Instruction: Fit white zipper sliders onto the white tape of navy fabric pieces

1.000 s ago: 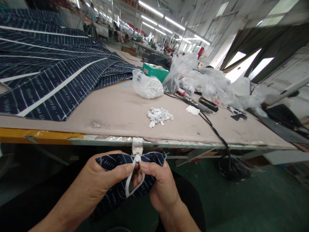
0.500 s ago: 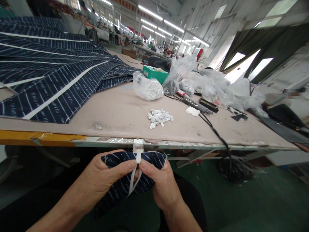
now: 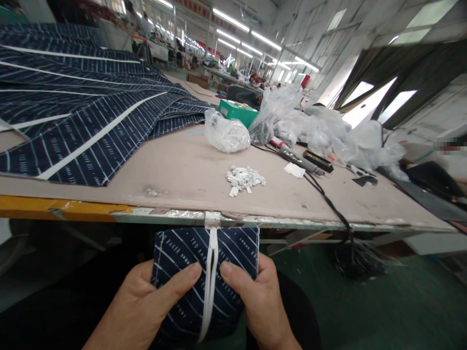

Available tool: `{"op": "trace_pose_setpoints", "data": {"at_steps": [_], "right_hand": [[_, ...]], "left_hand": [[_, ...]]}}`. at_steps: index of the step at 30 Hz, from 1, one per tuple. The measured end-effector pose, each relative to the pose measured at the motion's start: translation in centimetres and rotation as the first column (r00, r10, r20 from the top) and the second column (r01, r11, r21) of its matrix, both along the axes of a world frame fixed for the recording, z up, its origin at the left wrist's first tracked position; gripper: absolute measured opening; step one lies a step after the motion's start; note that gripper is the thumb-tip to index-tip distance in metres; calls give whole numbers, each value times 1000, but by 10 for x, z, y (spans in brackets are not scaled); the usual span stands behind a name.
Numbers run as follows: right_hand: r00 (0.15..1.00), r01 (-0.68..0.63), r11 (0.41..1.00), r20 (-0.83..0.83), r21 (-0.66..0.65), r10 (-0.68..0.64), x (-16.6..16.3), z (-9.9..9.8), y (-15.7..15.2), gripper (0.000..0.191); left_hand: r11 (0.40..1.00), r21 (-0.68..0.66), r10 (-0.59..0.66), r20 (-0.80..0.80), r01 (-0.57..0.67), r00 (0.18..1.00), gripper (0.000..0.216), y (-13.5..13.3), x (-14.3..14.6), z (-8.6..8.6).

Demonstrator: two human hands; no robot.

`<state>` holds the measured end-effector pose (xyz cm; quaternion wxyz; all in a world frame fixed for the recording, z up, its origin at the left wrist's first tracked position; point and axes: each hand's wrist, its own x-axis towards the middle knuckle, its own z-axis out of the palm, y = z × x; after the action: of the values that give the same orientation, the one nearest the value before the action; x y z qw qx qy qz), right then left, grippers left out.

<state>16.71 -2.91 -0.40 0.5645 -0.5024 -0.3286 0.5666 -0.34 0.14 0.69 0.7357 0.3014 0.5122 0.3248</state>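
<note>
The left hand [image 3: 146, 304] and the right hand [image 3: 262, 304] hold a small dark blue cloth piece [image 3: 178, 253] with thin white stripes and white lettering, just below the front edge of the tabletop [image 3: 175, 167]. The fingers of both hands are clenched on the cloth piece, the 2 thumbs pressed flat on its front and the other fingers hidden behind it. A white cord [image 3: 210, 277] runs straight down the middle of the cloth piece, between the 2 thumbs, and its top end meets the tabletop's edge.

On the tabletop, a little heap of white tags [image 3: 245, 177] lies near the front. Behind it sits a clear plastic bag [image 3: 226, 132] with white contents, and a green box [image 3: 239, 111] stands further back. A big sheet of the same striped cloth [image 3: 80, 112] covers the left side. A black cable [image 3: 328, 201] runs over the right edge.
</note>
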Motion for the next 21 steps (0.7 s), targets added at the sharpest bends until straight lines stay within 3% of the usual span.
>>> {"op": "trace_pose_setpoints", "data": {"at_steps": [5,8,11,14,17,19,21], "right_hand": [[999,40,997,14,63,-40,2,16,32,18],[962,104,984,238,143,-136,4,33,57,14],[870,99,971,453,219,-192,4,47,72,14],[858,25,971,493,239,-143,4,51,68,18],[874,-18,982,481,187,-75,14,43,53,31],[865,51,994,494,95,-91,28,32,53,40],[901,39,998,434,-50,-14,40,18,64,50]], "left_hand": [[994,52,98,-19,-97,995,25,27,9,24],[957,271,146,-128,-107,981,18,50,14,36],[876,474,203,-198,-87,959,19,64,14,35],[865,487,208,-129,-121,969,22,58,12,28],[865,482,168,-13,-141,986,22,40,14,22],[862,486,130,58,-141,990,26,31,18,17],[861,491,89,110,-132,990,38,24,20,9]]}}
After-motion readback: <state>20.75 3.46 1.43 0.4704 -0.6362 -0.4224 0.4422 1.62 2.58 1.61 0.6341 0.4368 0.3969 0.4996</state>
